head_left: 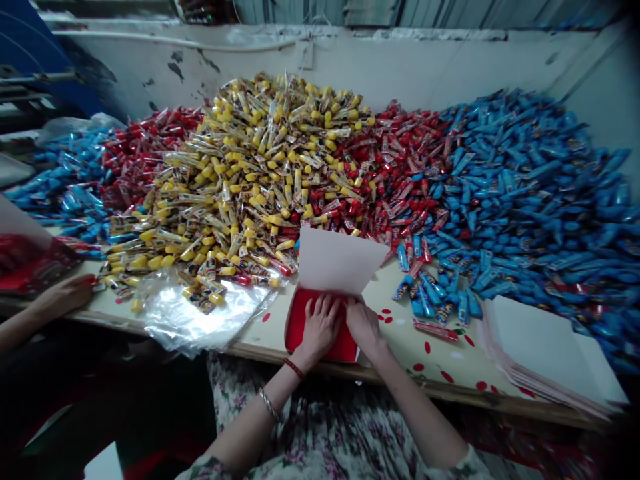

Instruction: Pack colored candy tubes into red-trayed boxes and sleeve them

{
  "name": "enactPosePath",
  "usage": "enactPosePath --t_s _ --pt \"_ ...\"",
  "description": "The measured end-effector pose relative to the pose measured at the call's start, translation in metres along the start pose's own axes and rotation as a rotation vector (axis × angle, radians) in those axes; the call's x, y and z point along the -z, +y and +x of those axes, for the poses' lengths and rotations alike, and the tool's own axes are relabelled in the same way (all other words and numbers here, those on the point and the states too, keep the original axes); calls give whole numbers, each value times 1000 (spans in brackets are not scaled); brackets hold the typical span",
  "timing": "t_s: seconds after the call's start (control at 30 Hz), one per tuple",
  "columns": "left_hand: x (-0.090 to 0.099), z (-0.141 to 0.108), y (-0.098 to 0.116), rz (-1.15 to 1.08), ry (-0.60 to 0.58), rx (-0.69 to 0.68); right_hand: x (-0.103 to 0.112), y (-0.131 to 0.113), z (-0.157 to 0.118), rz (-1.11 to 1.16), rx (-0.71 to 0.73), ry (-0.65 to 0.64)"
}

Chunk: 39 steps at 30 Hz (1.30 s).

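Note:
A red cardboard box [295, 327] with its white lid flap [337, 261] raised stands at the table's front edge, right before me. My left hand [319, 325] lies inside it, palm down, fingers stretched out and spread on the red bottom. My right hand [364, 323] is at the box's right side, its fingers bent around the side wall; the fingertips are partly hidden. No tube shows in either hand. Small blue-capped tubes [430, 293] and a red tube [435, 331] lie on the table right of the box.
Behind the box rise heaps of yellow-capped tubes [260, 153], red tubes [395, 153] and blue tubes [525, 180]. A stack of white card sheets [545, 340] lies at the right. A clear plastic bag [195, 320] is at the left, beyond it another person's hand [67, 297].

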<state>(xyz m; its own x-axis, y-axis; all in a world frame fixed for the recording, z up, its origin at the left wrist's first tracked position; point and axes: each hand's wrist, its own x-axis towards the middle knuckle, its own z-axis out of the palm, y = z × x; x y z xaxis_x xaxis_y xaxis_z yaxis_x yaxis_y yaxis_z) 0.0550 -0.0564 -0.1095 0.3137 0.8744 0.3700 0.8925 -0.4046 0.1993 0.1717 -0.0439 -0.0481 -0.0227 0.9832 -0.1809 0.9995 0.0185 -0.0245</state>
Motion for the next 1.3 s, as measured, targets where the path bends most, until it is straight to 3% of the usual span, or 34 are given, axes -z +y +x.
enactPosePath --t_s 0.2,0.43,0.67,0.73,0.87,0.93,1.3 --pt "0 3 0 -42 -90 54 -17 11 -22 74 33 236" --pt "0 3 2 -39 -234 88 -27 -9 -10 -123 35 135" --pt "-8 2 -3 -43 -259 82 -39 -16 -9 -103 37 146" --pt "-9 2 -3 -42 -253 84 -47 -10 -16 -59 47 226" --pt "-10 2 -5 -44 -280 72 -71 -3 -29 35 183 519" --pt "-11 1 -6 -54 -284 70 -81 -2 -32 35 255 574" --pt "-16 -1 -8 -15 -276 48 -89 -6 -33 122 228 568"
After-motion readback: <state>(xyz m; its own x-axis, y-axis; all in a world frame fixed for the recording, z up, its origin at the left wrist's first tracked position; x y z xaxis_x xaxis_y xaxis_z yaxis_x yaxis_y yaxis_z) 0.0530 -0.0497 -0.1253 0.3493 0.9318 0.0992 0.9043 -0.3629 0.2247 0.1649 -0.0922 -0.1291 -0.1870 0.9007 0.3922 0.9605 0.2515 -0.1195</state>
